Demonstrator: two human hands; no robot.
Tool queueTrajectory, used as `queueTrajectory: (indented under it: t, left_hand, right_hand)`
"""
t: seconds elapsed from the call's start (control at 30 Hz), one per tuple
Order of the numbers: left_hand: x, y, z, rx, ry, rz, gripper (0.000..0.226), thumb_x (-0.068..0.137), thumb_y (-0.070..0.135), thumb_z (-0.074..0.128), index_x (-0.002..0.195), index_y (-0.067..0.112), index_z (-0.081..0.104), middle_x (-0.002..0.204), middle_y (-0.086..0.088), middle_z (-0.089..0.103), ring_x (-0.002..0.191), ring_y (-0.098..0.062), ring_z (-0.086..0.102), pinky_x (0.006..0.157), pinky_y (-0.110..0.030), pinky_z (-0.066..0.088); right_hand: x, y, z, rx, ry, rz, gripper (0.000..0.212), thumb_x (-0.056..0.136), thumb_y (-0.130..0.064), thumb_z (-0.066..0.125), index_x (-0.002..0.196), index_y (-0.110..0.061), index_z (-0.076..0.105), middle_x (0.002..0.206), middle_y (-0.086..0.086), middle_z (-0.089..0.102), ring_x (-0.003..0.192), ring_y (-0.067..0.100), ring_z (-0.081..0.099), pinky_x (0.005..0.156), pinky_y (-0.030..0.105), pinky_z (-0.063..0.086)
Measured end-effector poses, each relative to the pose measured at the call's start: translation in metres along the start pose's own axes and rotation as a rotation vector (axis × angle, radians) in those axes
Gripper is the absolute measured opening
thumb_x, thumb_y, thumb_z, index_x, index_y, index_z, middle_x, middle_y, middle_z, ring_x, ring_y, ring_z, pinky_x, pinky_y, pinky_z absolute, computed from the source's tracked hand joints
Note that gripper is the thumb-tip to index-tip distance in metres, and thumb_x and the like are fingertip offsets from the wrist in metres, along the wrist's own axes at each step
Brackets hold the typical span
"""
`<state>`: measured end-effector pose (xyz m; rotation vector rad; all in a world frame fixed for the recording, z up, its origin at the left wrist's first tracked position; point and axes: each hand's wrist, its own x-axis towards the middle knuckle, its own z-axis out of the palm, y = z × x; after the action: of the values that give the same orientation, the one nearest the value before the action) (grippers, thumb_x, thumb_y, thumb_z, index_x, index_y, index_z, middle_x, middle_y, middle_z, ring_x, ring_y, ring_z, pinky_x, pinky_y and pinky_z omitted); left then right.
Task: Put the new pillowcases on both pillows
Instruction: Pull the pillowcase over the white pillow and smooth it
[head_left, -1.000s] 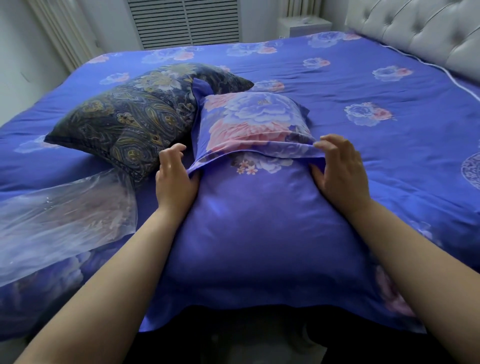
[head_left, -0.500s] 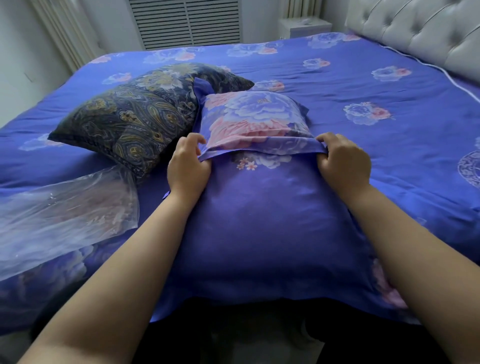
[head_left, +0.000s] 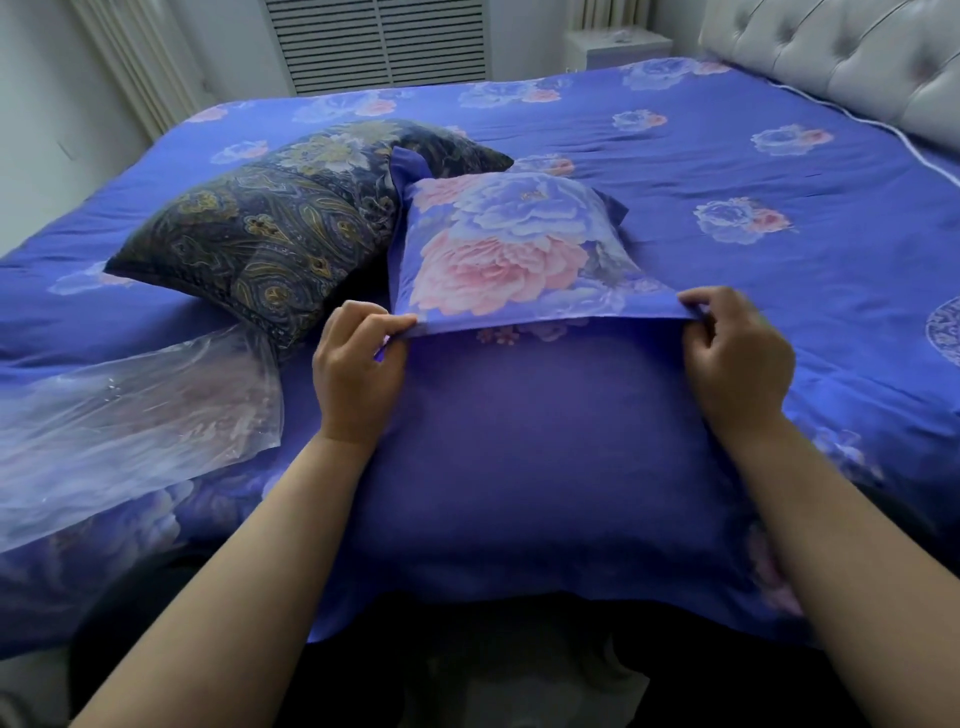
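A wide bed fills the room, spread with a blue cover printed with pale blue and pink flowers. At the right stands a tufted, light grey headboard with a white piped edge below it. Behind the bed, a dark louvred panel sits in a white wall, with a small white cabinet beside it (something small lies on top, too blurred to name). Pale vertical ribs run down the left wall. The light is soft and even.

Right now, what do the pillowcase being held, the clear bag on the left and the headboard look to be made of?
Pillowcase: smooth woven cloth, faint sheen, folds softly; fibre unclear. Clear bag: thin glossy plastic film, see-through, crinkled. Headboard: pale button-tufted upholstery, slight gloss, probably leather or faux leather.
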<state>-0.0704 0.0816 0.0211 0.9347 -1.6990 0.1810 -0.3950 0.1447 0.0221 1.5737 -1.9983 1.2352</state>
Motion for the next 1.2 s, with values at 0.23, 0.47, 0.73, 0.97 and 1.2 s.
queueTrajectory:
  t: [0.23,0.47,0.73,0.97,1.2]
  left_hand:
    - [-0.033,-0.017,-0.002,0.1,-0.234,-0.285,0.028,0.077,0.003,0.06,0.101,0.017,0.058,0.103,-0.005,0.049,0.085,-0.023,0.054,0.071,-0.037,0.048]
    - [-0.012,-0.04,0.011,0.136,-0.449,-0.77,0.028,0.08,0.011,0.053,0.106,0.022,0.056,0.106,-0.005,0.055,0.098,-0.028,0.055,0.082,-0.035,0.044]
    - [-0.018,-0.021,-0.009,0.232,-0.2,-0.409,0.015,0.072,-0.003,0.043,0.076,0.011,0.046,0.076,-0.009,0.052,0.068,-0.032,0.046,0.058,-0.034,0.032]
    - [-0.057,-0.038,-0.015,0.428,-0.655,-0.652,0.052,0.082,0.01,0.053,0.128,0.031,0.042,0.112,-0.012,0.062,0.099,-0.037,0.058,0.071,-0.038,0.04]
    - [-0.044,-0.041,-0.028,0.373,-0.482,-0.38,0.048,0.078,0.016,0.042,0.122,0.022,0.063,0.094,-0.01,0.057,0.09,-0.035,0.055,0.071,-0.042,0.049]
  right_hand:
    - [-0.02,0.023,0.013,-0.024,-0.347,0.383,0.044,0.087,-0.028,0.055,0.129,-0.018,0.042,0.12,0.019,0.056,0.105,0.04,0.056,0.076,0.044,0.043]
    - [-0.008,0.019,0.012,0.038,-0.534,0.462,0.044,0.09,-0.047,0.049,0.126,-0.024,0.041,0.112,0.014,0.062,0.103,0.037,0.056,0.077,0.04,0.04]
    - [-0.003,0.025,-0.007,-0.135,-0.254,0.297,0.055,0.086,-0.002,0.041,0.134,-0.029,0.047,0.1,0.028,0.064,0.091,0.046,0.058,0.069,0.042,0.041]
    - [-0.023,0.048,0.002,-0.291,-0.674,0.358,0.052,0.095,-0.011,0.036,0.14,-0.035,0.039,0.127,0.021,0.055,0.112,0.039,0.054,0.087,0.042,0.043]
    - [-0.019,0.045,-0.007,-0.053,-0.288,0.24,0.041,0.086,-0.011,0.043,0.12,-0.02,0.063,0.122,0.013,0.058,0.111,0.037,0.051,0.088,0.042,0.043]
